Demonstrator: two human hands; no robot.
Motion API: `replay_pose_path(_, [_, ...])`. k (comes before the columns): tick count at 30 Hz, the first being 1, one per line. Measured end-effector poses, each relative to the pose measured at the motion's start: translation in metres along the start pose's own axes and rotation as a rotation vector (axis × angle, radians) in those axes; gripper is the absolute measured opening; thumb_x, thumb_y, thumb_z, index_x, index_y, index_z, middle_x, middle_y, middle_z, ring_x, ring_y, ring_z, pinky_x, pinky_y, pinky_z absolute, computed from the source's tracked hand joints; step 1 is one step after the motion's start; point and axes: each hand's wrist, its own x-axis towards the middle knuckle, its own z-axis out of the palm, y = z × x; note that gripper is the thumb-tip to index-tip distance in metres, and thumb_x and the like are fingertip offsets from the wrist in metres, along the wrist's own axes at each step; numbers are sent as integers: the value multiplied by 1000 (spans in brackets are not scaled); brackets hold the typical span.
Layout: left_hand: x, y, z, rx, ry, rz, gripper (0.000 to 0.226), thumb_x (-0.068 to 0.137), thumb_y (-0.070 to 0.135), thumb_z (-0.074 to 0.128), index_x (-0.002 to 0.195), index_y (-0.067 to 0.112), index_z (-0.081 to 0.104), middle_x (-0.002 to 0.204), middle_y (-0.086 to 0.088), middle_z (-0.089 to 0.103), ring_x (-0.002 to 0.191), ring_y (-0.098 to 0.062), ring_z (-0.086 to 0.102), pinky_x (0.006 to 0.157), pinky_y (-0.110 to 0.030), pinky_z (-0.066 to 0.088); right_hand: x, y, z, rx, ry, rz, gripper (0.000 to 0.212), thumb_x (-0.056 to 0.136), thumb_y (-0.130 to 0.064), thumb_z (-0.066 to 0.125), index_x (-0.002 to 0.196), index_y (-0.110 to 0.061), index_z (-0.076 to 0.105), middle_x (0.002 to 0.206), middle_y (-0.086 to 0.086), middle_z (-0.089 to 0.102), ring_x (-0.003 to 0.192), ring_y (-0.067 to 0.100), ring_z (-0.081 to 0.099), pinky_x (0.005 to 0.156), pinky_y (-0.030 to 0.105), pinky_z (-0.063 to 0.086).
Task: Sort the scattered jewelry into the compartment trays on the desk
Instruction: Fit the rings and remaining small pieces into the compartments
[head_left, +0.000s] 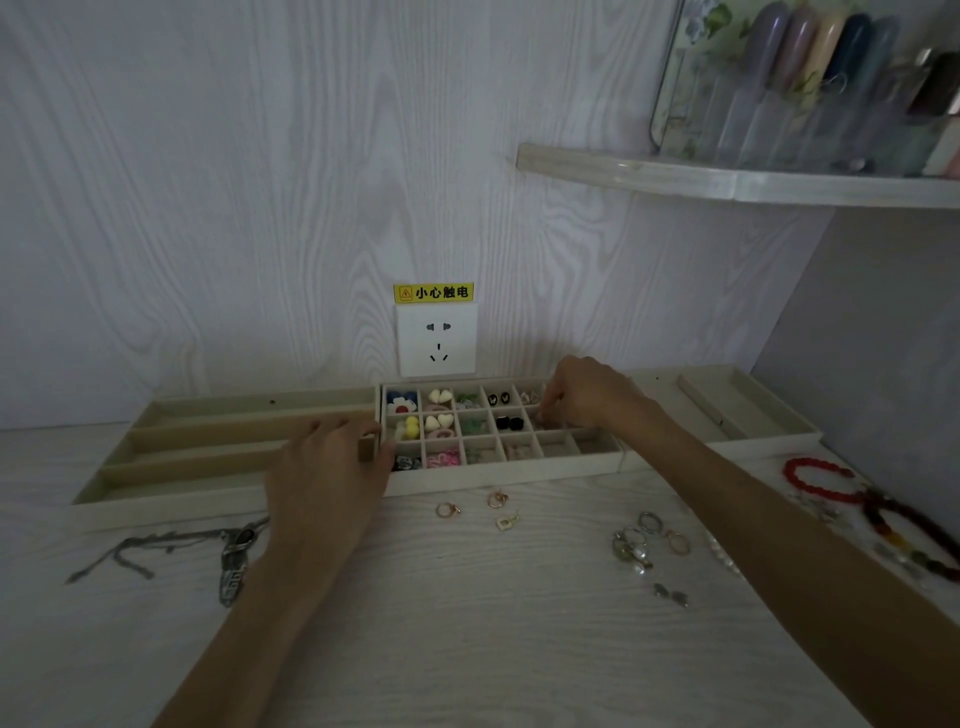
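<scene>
Grid tray (511, 470) sits at the back of the worktop (467, 597), under the wall socket (437, 340); most cells hold small earrings. Slotted tray (208, 447) touches its left side. Left hand (332, 467) rests over the junction of the two trays, fingers relaxed and spread, holding nothing. Right hand (582, 392) reaches into an upper-right cell, fingertips pinched together, possibly on a small piece; too dim to confirm. Loose rings (644, 540) lie on the worktop near the right forearm. Red bead bracelet (815, 478) lies far right.
</scene>
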Motion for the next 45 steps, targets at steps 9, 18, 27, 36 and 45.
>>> replay_pose_path(9, [1, -1, 0, -11, -22, -4, 27, 91, 39, 52, 103, 22, 70, 95, -2, 69, 97, -24, 57, 67, -30, 43, 0, 4, -3, 15, -6, 19, 26, 79, -26, 72, 100, -11, 72, 98, 4, 70, 88, 18, 63, 76, 30, 51])
replay_pose_path(18, [0, 2, -6, -95, 77, 42, 17, 86, 20, 65, 98, 12, 72, 96, -8, 70, 91, -29, 60, 69, -36, 48, -39, 18, -49, 169, 21, -73, 24, 80, -26, 73, 100, -14, 73, 103, -2, 69, 92, 10, 61, 85, 25, 50])
replay_pose_path(27, [-35, 37, -28, -150, -344, 187, 24, 89, 33, 58, 113, 38, 62, 107, 19, 63, 91, 1, 55, 75, -23, 42, -109, 55, -44, 111, -208, -102, 22, 80, -6, 68, 89, -25, 73, 79, -7, 67, 73, 0, 59, 72, 12, 45])
replay_pose_path(36, [-58, 71, -14, -110, -537, 342, 33, 95, 33, 46, 127, 39, 52, 136, 19, 46, 124, -6, 41, 97, -29, 39, -144, 78, -10, 116, 18, -109, 20, 82, -18, 69, 93, -34, 71, 82, -21, 60, 71, -6, 53, 66, 11, 41])
replay_pose_path(45, [-61, 48, -17, -310, -591, 312, 29, 93, 28, 54, 118, 43, 55, 126, 28, 49, 117, 5, 42, 102, -24, 34, -167, 80, 3, 246, 68, -226, 33, 80, -14, 71, 91, -44, 66, 94, -23, 64, 89, 5, 61, 80, 28, 50])
